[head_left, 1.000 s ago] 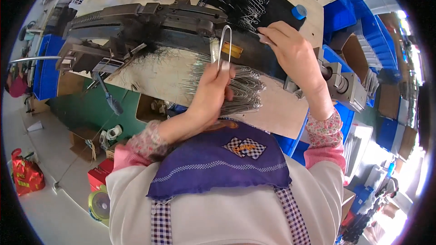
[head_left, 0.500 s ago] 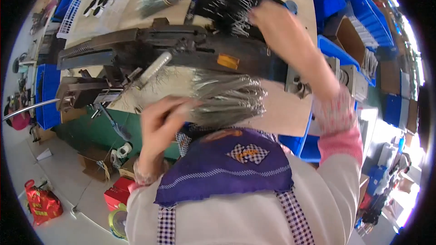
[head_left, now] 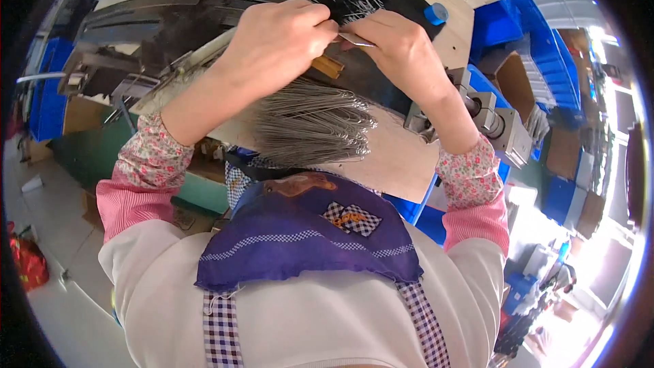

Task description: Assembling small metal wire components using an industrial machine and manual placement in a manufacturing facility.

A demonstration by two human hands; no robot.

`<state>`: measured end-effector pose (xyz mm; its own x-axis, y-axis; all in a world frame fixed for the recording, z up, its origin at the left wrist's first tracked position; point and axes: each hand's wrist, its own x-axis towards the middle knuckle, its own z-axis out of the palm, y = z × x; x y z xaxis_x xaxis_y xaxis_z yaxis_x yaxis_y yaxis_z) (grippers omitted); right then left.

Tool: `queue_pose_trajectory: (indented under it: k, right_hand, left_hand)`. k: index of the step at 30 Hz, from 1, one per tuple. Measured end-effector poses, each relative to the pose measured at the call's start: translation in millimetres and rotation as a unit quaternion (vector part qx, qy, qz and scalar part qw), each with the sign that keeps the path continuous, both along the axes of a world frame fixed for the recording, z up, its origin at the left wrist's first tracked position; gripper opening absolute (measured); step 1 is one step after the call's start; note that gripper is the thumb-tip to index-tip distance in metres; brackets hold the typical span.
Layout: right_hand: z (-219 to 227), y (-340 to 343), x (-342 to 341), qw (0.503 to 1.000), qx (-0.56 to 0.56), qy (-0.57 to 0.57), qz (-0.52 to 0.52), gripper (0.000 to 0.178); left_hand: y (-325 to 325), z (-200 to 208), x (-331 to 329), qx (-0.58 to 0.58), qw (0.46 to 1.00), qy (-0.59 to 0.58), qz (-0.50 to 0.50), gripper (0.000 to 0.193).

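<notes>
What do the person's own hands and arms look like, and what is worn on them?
The left hand and right hand wear no gloves. Both forearms have pale floral cuffs with reddish-pink flowers. Toward the elbows come pink, finely striped bands, then plain off-white sleeves.

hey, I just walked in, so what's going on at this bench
A person has both hands close together above a dark machine. The right hand pinches a thin metal piece; the left hand is right beside it, though its fingertips are too hidden to tell what they hold. Bent wires lie piled on the near side of the machine, and small rods lie on a black mat beyond the hands.
</notes>
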<state>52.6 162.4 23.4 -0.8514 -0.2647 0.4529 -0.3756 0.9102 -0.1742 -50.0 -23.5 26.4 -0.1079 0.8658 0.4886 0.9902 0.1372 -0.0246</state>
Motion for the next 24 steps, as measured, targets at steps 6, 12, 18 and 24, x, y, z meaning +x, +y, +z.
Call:
queue_pose_trajectory:
  k: [6,12,18,24]
  right_hand:
    - [-13,-13,-24,0.983,-0.183,0.023,0.013,0.016]
    - [-24,-14,-34,0.987,-0.158,0.017,-0.013,0.017]
    - [-27,-15,-40,0.984,-0.174,-0.032,-0.031,0.015]
    - [-20,-17,-40,0.987,-0.147,-0.059,-0.025,0.016]
  left_hand:
    - [-39,-40,40,0.310,0.908,-0.276,0.063,0.020]
    - [-58,-34,23,0.236,-0.035,-0.941,-0.239,0.046]
    - [-54,-2,16,0.227,-0.078,-0.931,-0.275,0.055]
    - [-31,-94,43,0.131,0.799,-0.572,0.131,0.034]
